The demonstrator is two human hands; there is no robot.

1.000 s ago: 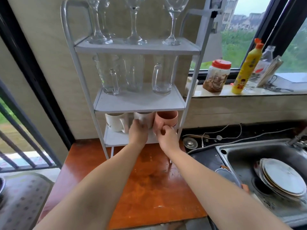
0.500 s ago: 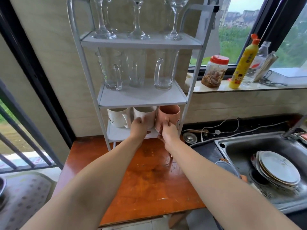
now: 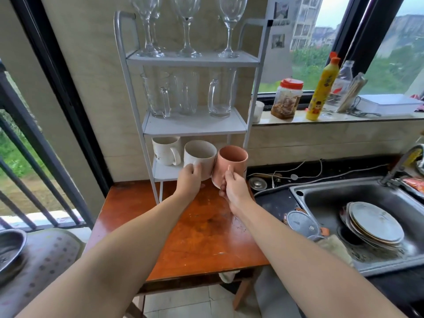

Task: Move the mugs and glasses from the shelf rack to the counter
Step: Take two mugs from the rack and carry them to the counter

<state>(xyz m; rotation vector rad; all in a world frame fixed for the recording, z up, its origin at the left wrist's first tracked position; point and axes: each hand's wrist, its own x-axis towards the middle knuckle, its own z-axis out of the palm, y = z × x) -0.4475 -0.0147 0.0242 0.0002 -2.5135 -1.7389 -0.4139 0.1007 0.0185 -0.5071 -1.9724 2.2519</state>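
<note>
A white three-tier shelf rack [image 3: 195,125] stands at the back of the wooden counter [image 3: 202,237]. My left hand [image 3: 189,180] grips a white mug [image 3: 199,157], held just in front of the bottom shelf. My right hand [image 3: 234,189] grips a pink mug [image 3: 231,164], tilted and lifted clear of the rack. A second white mug [image 3: 165,150] stays on the bottom shelf at the left. Three glass mugs [image 3: 220,95] stand on the middle shelf. Wine glasses [image 3: 187,26] stand on the top shelf.
A steel sink [image 3: 367,196] with stacked plates [image 3: 376,226] lies to the right. A jar [image 3: 286,98], a yellow bottle [image 3: 322,88] and other items line the windowsill. Cables [image 3: 305,173] run behind the sink. A metal bowl [image 3: 9,249] sits at far left.
Both hands have pulled their mugs out from the bottom shelf toward me; the pink and white mugs now hang in front of the rack, above the counter.
</note>
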